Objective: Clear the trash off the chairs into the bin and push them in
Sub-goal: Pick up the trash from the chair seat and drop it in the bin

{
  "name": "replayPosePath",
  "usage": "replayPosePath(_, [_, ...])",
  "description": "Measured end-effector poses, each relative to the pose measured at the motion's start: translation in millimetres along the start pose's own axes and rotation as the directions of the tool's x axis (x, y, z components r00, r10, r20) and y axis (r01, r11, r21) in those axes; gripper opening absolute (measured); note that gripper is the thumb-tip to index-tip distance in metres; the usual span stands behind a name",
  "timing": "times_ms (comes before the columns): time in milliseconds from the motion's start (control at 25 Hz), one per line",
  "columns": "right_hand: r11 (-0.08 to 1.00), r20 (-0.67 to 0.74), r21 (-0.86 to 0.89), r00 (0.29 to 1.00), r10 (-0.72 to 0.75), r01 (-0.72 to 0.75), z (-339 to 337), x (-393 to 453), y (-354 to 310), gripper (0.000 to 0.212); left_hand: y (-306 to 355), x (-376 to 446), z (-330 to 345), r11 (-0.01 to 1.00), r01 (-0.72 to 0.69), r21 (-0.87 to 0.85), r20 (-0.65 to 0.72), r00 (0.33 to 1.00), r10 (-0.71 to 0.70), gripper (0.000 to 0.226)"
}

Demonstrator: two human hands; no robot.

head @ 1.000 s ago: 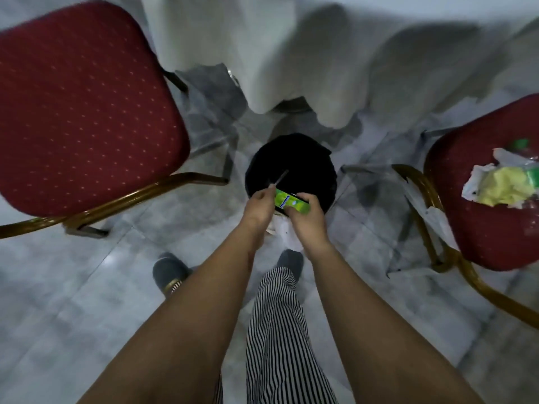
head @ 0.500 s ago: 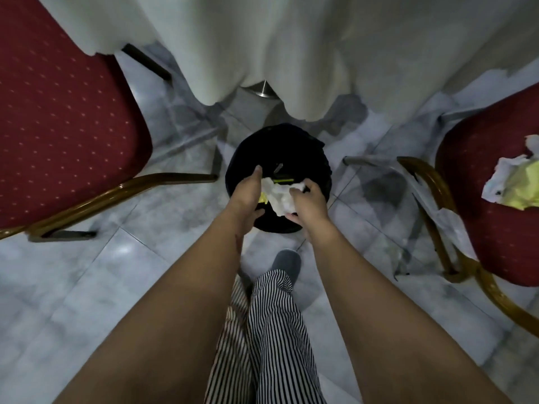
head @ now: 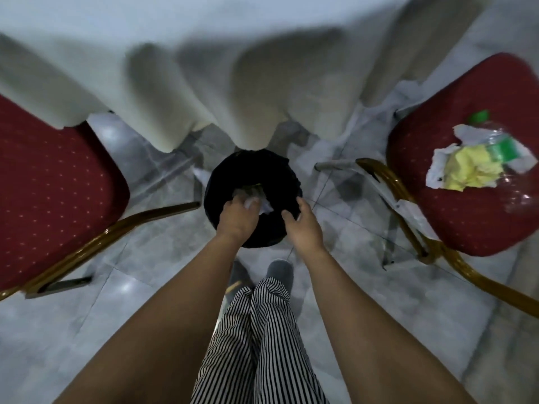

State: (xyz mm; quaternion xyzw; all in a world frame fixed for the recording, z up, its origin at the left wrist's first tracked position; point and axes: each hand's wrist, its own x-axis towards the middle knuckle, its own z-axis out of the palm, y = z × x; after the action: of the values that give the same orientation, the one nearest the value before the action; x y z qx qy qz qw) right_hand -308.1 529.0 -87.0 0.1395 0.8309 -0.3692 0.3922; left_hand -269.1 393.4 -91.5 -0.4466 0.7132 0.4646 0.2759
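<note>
Left hand [head: 237,215] tight on paper [head: 251,203] above bin [head: 281,164], right hand [head: 303,227] slack, empty (tablecloth [head: 262,91] behind)

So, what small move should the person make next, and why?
Probably reach the right hand toward the right chair. That hand hangs open and empty over the black bin, while crumpled white paper, a yellow wad and a green-capped bottle lie on that seat. Whether the left hand holds anything is too blurred to tell.

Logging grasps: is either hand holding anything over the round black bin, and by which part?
Left hand seems to pinch crumpled white paper by its near edge above the round black bin; right hand holds nothing.
</note>
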Motion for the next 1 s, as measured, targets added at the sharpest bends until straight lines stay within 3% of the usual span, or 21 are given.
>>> replayPosePath(240, [0.997, -0.262, -0.036, 0.962, -0.077, 0.069, -78, -10, 16, 0.062, 74, -33, 31, 0.944, -0.191, 0.268, 0.050, 0.982, 0.185, 0.063])
replayPosePath(440, [0.971, -0.557, -0.239, 0.818, -0.140, 0.003, -171, -3, 31, 0.067, 142, -56, 85, 0.916, -0.278, 0.290, 0.134, 0.959, 0.249, 0.072])
replayPosePath(560, [0.969, -0.659, -0.247, 0.737, -0.148, -0.027, -229, 14, 35, 0.068, 184, -60, 120, 0.916, -0.327, 0.234, 0.138, 0.943, 0.301, 0.073])
replayPosePath(720, [0.954, -0.728, -0.294, 0.661, -0.182, -0.061, -307, 45, 56, 0.070, 231, -65, 191, 0.952, -0.275, 0.136, 0.138, 0.957, 0.257, 0.078])
replayPosePath(840, [0.954, -0.721, -0.297, 0.665, -0.195, -0.042, -350, 66, 69, 0.074, 255, -72, 240, 0.956, -0.275, 0.106, 0.144, 0.955, 0.259, 0.083])
replayPosePath(1000, [0.935, -0.599, -0.351, 0.780, -0.180, -0.054, -401, 105, 79, 0.088, 289, -76, 287, 0.953, -0.226, 0.201, -0.005, 0.973, 0.232, 0.086])
